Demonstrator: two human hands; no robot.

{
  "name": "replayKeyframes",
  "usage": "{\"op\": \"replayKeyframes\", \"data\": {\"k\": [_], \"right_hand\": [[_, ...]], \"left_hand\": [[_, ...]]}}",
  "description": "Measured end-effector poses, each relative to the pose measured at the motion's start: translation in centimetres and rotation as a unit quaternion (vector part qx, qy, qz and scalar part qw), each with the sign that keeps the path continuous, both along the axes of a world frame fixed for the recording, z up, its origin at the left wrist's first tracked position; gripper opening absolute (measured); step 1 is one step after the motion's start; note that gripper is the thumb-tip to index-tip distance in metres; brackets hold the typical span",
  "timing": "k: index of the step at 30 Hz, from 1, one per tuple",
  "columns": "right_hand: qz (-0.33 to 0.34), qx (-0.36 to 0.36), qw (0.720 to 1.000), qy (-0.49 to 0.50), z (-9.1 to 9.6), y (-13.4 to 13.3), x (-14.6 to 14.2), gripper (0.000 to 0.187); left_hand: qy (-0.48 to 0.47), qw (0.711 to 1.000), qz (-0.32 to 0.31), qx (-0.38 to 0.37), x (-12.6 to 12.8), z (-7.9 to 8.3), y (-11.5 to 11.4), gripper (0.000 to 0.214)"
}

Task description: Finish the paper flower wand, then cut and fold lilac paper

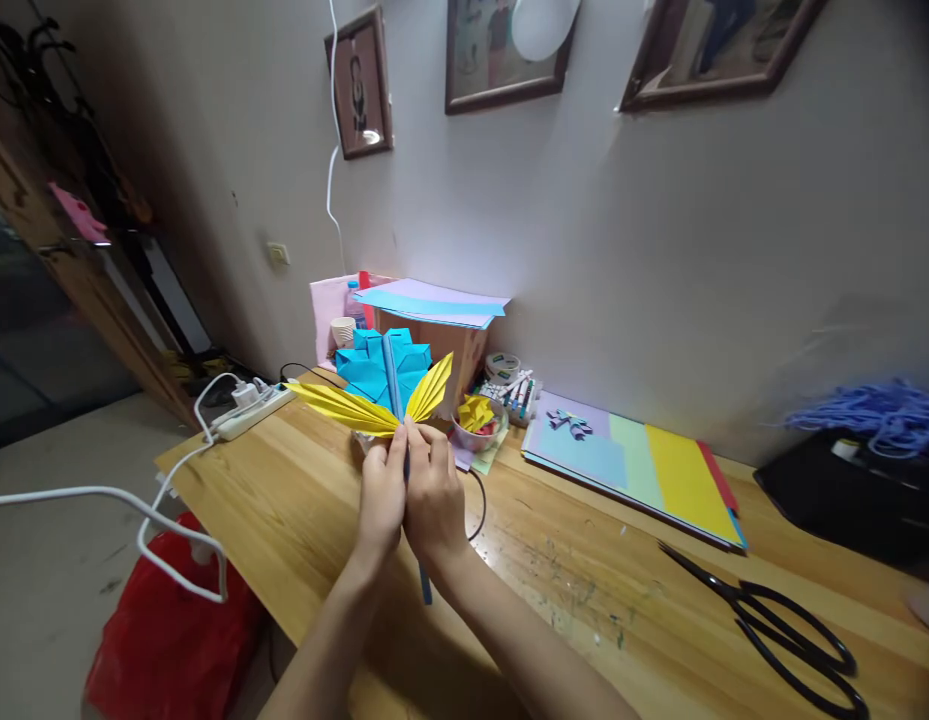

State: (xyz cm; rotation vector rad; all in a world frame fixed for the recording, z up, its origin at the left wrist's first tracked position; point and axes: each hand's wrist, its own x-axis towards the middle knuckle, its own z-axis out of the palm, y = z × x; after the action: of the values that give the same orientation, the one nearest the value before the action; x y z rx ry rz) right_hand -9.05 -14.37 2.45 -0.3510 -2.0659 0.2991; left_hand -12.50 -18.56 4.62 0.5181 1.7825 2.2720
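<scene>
Above the desk, both hands hold one paper flower (370, 368) with folded turquoise petals and a blue paper stem (392, 375). Two pleated yellow paper leaves (351, 405) spread out from the stem, one to each side. My left hand (383, 490) is closed around the stem, its thumb near the base of the leaves. Pressed beside it, my right hand (436, 490) pinches the same spot where leaves and stem meet. The stem's lower end sticks out below the hands. What lies under the fingertips is hidden.
Black scissors (764, 620) lie at the right. Stacked coloured paper (636, 470) rests along the wall, with small paper pieces on it. Behind the flower stand a box topped with paper (434, 300), markers (520, 393) and a bowl (477, 432) of scraps. A power strip (254, 412) sits at the left edge.
</scene>
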Motion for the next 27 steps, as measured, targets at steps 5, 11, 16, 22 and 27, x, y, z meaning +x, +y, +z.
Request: {"op": "replayKeyframes", "data": {"k": [5, 11, 16, 22, 27], "right_hand": [[0.127, -0.009, 0.992, -0.011, -0.6, -1.2, 0.1, 0.043], [0.249, -0.2, 0.947, 0.038, -1.0, 1.1, 0.9, 0.033], [0.308, -0.472, 0.825, 0.037, 0.0, 3.6, -1.1, 0.031], [0.348, -0.504, 0.788, 0.065, 0.8, 3.3, -2.4, 0.017], [0.43, -0.483, 0.761, 0.054, -0.6, 3.4, -2.6, 0.011]], "left_hand": [[-0.037, 0.996, 0.056, 0.055, -1.3, -0.8, -1.7, 0.031], [-0.065, 0.992, 0.099, 0.053, -2.6, -2.6, -3.8, 0.03], [-0.07, 0.994, 0.083, 0.026, -3.2, -3.5, -5.1, 0.03], [-0.059, 0.994, 0.088, 0.001, -4.0, -4.1, -6.0, 0.03], [-0.044, 0.993, 0.108, 0.024, -5.3, -4.3, -7.1, 0.031]]}}
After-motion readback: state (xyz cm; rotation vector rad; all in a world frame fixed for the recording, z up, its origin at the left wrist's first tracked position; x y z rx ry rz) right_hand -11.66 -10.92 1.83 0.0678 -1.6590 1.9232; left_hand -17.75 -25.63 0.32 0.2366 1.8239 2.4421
